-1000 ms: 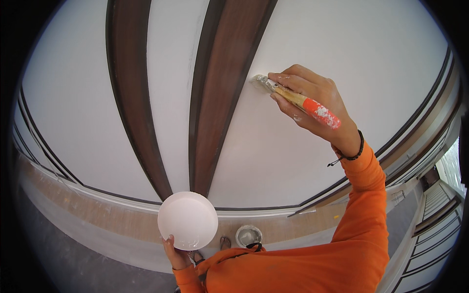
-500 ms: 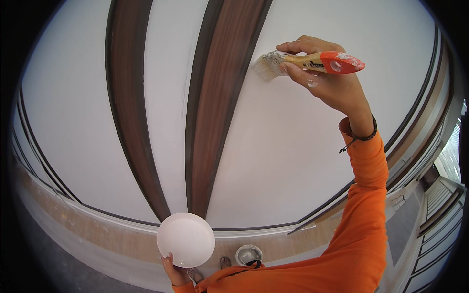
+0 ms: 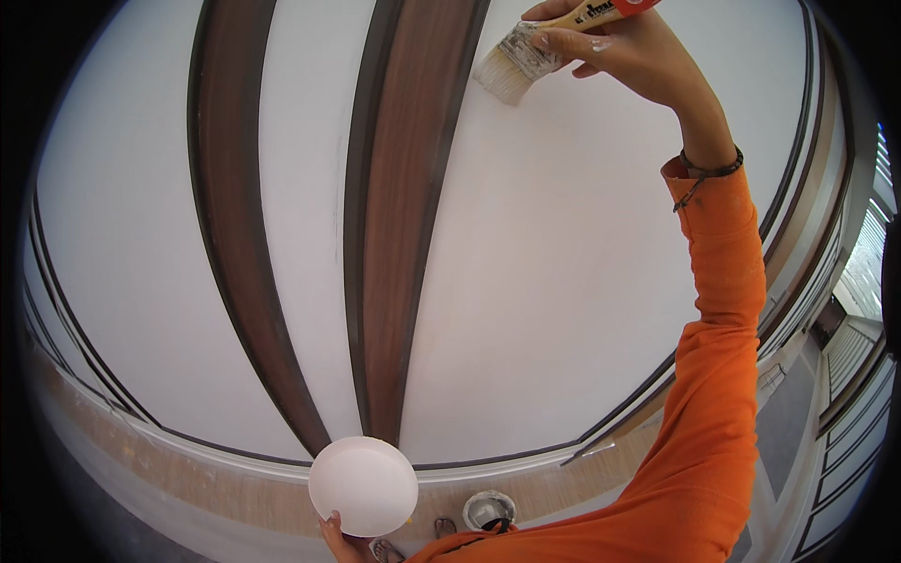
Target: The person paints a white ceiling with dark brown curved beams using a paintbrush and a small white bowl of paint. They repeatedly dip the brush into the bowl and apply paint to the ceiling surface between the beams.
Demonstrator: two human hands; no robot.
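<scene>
My right hand (image 3: 638, 61) is closed on a paintbrush (image 3: 521, 66) with white-smeared bristles and a red-tipped handle, high in the head view. The bristles touch the white wall (image 3: 544, 263) just right of a dark brown vertical wooden strip (image 3: 404, 206). A second brown strip (image 3: 230, 216) runs parallel to the left. Low in the picture, my left hand (image 3: 336, 533) holds a round white container (image 3: 364, 483) by its rim, thumb on the edge; its contents look white and smooth.
A paint-smeared bucket (image 3: 488, 507) stands on the floor (image 3: 188, 479) beside my sandalled feet (image 3: 446, 525), along the wall's foot. More dark-trimmed wall runs off on both sides. At the far right are a bright window (image 3: 868, 263) and panelled surfaces (image 3: 849, 450).
My right hand has moved up with the brush along the strip's edge, the brush turning sideways. The white container in my left hand appears lower in the picture.
</scene>
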